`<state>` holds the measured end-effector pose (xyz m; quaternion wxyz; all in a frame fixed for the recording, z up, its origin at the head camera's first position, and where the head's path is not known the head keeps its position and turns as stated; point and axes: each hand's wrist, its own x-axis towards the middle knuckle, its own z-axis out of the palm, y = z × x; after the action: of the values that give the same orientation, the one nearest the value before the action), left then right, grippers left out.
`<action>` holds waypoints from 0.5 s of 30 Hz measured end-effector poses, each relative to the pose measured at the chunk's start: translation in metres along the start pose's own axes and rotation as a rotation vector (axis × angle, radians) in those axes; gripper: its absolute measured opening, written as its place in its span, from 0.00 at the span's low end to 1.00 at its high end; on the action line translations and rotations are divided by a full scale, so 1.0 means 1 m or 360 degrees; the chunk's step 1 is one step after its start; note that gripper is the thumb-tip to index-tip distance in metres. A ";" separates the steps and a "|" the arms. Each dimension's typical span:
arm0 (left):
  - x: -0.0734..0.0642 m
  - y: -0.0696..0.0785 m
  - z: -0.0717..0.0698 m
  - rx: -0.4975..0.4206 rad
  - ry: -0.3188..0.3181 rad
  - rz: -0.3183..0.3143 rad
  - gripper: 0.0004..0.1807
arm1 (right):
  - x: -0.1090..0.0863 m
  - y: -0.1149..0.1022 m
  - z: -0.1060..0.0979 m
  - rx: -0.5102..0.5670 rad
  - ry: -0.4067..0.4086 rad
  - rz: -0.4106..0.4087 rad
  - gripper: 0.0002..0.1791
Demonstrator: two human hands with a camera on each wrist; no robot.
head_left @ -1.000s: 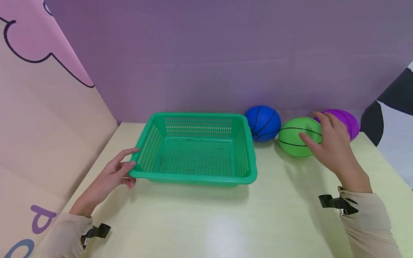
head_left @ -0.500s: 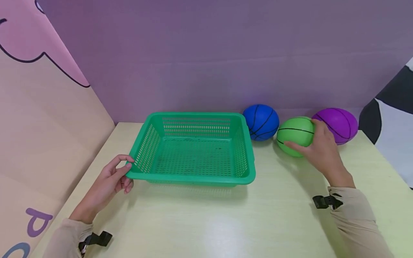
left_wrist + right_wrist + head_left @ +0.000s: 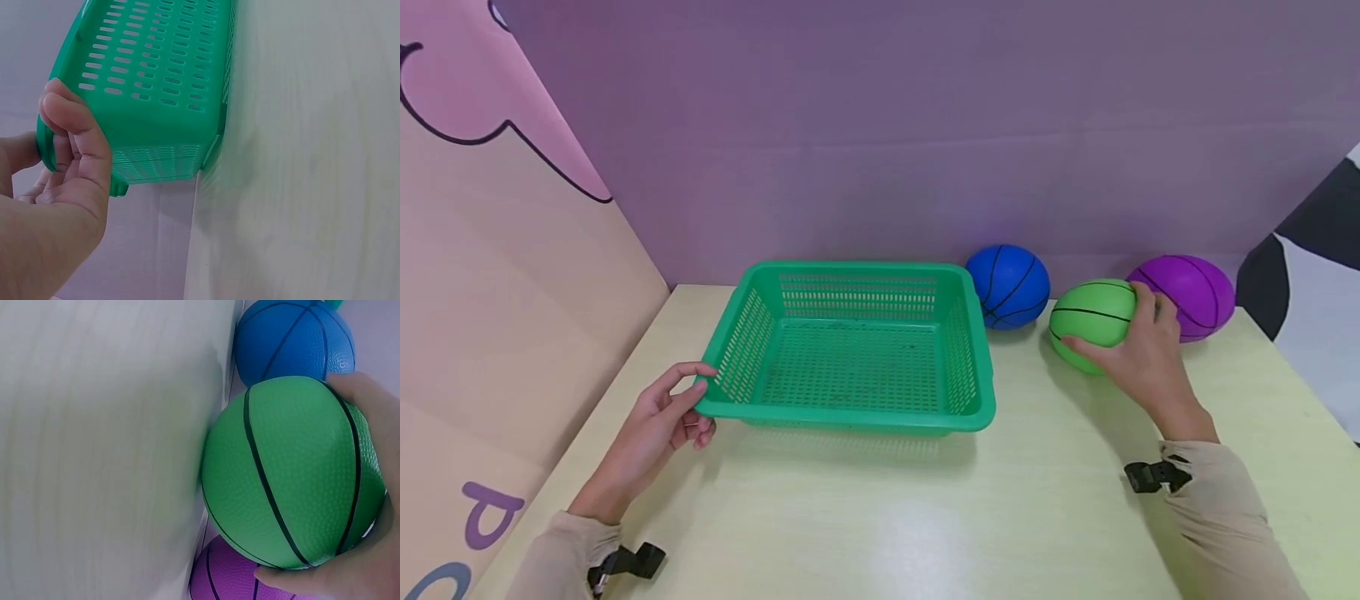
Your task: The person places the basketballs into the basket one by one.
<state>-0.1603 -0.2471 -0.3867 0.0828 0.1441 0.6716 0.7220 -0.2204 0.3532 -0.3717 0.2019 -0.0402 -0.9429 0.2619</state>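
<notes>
One corner, the near left, of the green basket [image 3: 850, 417] is pinched by the left hand [image 3: 651, 425]; light, steady pressure should stop it sliding. Just right sits the blue ball [image 3: 1009, 287], then the green ball [image 3: 1088, 315], with the right hand [image 3: 1146, 360] spread wide and curled round it. An even grip, steered clear of the purple ball [image 3: 1191, 292], would suit best. Below lies a pale, shiny worktop [image 3: 850, 517]; a beige wall [image 3: 497, 283] stands left, a purple wall [image 3: 880, 125] behind.
</notes>
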 end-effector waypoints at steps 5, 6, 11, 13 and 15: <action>-0.003 -0.001 -0.003 -0.0087 -0.0021 0.0038 0.18 | -0.001 -0.003 0.004 0.0021 0.0024 -0.0067 0.63; -0.003 -0.001 -0.004 -0.0098 -0.0028 0.0047 0.18 | -0.001 -0.004 0.005 0.0023 0.0032 -0.0082 0.63; -0.004 -0.002 -0.003 -0.0082 -0.0022 0.0058 0.20 | -0.003 -0.008 0.006 -0.0009 0.0061 -0.0119 0.63; -0.003 -0.002 -0.002 -0.0062 -0.0010 0.0054 0.21 | -0.004 -0.008 0.006 -0.0019 0.0070 -0.0113 0.63; -0.002 -0.002 -0.001 -0.0056 -0.0002 0.0054 0.22 | -0.004 -0.006 0.006 -0.0026 0.0076 -0.0104 0.63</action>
<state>-0.1586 -0.2487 -0.3893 0.0736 0.1545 0.6563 0.7348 -0.2186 0.3442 -0.3746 0.2325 -0.0172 -0.9407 0.2465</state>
